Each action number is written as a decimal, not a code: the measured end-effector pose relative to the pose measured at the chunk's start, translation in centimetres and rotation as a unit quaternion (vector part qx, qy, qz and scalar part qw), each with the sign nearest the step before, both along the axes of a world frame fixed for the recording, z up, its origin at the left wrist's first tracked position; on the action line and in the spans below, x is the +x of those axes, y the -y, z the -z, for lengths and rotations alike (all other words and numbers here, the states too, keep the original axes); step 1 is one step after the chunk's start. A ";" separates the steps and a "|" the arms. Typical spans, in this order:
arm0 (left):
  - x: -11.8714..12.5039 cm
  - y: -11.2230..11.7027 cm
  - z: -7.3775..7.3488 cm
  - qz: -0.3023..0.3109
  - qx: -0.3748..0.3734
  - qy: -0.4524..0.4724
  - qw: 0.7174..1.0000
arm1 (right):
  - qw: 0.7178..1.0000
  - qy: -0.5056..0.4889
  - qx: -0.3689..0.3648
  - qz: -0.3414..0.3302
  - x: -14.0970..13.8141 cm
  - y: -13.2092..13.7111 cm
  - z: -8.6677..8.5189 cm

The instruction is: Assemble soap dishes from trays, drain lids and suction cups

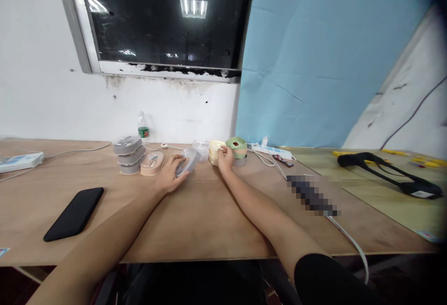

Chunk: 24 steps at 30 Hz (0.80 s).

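My left hand is closed around the near edge of a clear plastic lid, which is tilted up off the table. My right hand pinches the side of a stack of pale yellow dishes; its fingertips are partly hidden. Right behind that hand stands a stack of green, peach and grey containers. Another clear plastic piece sits between my two hands, farther back. Left of my left hand are a peach oval box and a stack of grey oval boxes.
A black phone lies at the front left. At the back are a plastic bottle and a white power strip with cables. A blurred-out dark object and a black strap lie on the right.
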<state>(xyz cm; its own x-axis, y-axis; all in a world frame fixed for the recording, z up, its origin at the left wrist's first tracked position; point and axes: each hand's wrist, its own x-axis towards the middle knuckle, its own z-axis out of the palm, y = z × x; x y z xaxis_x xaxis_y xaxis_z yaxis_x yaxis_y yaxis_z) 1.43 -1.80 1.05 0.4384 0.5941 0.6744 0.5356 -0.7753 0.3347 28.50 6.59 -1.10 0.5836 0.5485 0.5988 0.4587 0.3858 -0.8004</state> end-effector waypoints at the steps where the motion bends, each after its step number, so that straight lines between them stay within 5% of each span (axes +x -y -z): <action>1: 0.0 0.0 0.0 0.000 -0.002 -0.001 1.000 | 1.000 0.005 0.003 0.001 0.0 0.0 0.0; 10: 0.0 0.2 -0.1 0.006 -0.011 0.008 1.000 | 0.990 0.133 0.000 -0.040 -1.3 1.9 -0.5; 15: -0.1 0.2 0.0 0.028 -0.005 0.010 1.000 | 0.920 0.357 0.008 -0.164 -3.8 4.9 -1.0; 18: -0.4 -0.2 0.3 0.032 -0.012 0.015 0.999 | 0.895 0.398 0.025 -0.200 -4.6 5.5 -1.1; 21: -0.5 -0.5 0.7 0.058 -0.021 0.055 0.997 | 0.904 0.380 0.035 -0.194 -4.2 4.9 -1.4; 24: -0.4 -0.6 0.7 0.066 -0.014 0.103 0.992 | 0.950 0.286 0.022 -0.123 -2.7 3.5 -2.6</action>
